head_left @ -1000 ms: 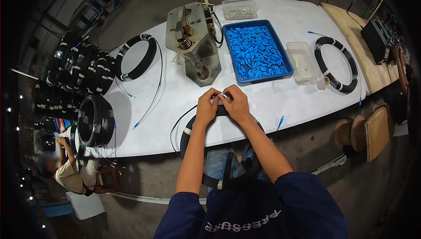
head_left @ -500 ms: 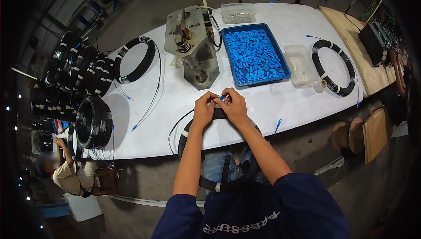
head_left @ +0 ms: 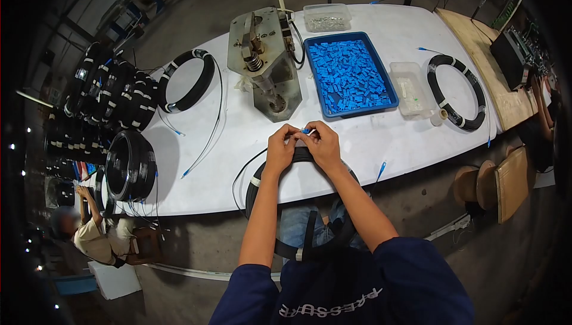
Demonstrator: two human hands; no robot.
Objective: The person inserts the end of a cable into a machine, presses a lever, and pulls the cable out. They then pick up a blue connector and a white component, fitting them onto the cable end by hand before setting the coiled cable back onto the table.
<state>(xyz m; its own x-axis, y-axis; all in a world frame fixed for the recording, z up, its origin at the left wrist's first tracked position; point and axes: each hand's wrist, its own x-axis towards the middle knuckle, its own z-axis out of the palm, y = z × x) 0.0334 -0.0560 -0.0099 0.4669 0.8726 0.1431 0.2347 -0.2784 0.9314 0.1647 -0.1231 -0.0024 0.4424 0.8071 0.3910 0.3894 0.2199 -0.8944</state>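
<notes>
My left hand (head_left: pixel 280 149) and my right hand (head_left: pixel 322 145) meet over the near edge of the white table, fingers pinched together. Between their fingertips is a small blue fiber-optic connector (head_left: pixel 305 131), mostly covered by the fingers. Beneath my forearms, a black cable coil (head_left: pixel 252 192) with white ties rests partly on the table edge and partly over my lap. A thin black cable loops out left of the coil. Another blue connector (head_left: pixel 382 167) sticks out right of my right forearm.
A metal press (head_left: pixel 262 62) stands ahead. Right of it are a blue tray (head_left: pixel 361 112) of blue connector parts, clear boxes (head_left: pixel 411 110) and a tied coil (head_left: pixel 433 89). More coils (head_left: pixel 128 167) are stacked left. Other people (head_left: pixel 92 235) sit at the far left and right.
The whole view has shifted slightly to the right. Both hands stay pinched together at the blue connector, with only a small change in the fingers.
</notes>
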